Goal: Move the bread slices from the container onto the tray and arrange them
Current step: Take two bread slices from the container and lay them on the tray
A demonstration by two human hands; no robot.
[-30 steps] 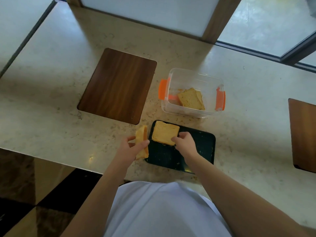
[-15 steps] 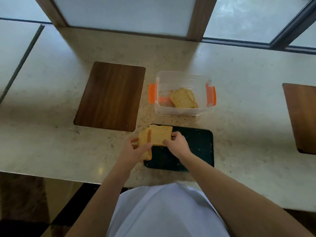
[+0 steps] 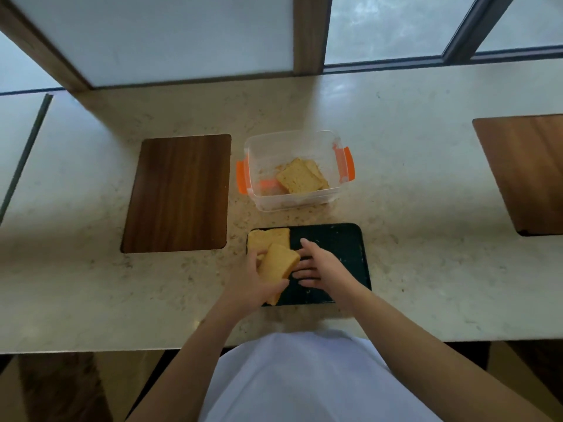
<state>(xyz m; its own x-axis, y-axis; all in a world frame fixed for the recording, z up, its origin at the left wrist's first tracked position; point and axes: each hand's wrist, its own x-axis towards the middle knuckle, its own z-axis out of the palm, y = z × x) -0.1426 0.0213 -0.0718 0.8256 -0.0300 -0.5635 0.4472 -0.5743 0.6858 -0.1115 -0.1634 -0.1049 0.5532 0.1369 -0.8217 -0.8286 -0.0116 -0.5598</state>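
A dark tray (image 3: 341, 239) lies on the counter in front of me. One bread slice (image 3: 269, 237) lies flat in its far left corner. My left hand (image 3: 253, 280) grips a stack of bread slices (image 3: 278, 264), tilted over the tray's left side. My right hand (image 3: 316, 266) hovers over the tray's middle with fingers spread, its fingertips close to the held stack. Behind the tray stands a clear container (image 3: 292, 144) with orange clips, and two or three bread slices (image 3: 300, 179) lie in it.
A wooden board (image 3: 179, 193) lies on the stone counter to the left of the container. Another wooden board (image 3: 527, 172) lies at the far right. Windows run along the counter's back edge. The near counter edge is close to my body.
My right hand let go of the flat slice, which now lies in the tray's far left corner. My left hand brought its stack rightward over the tray.
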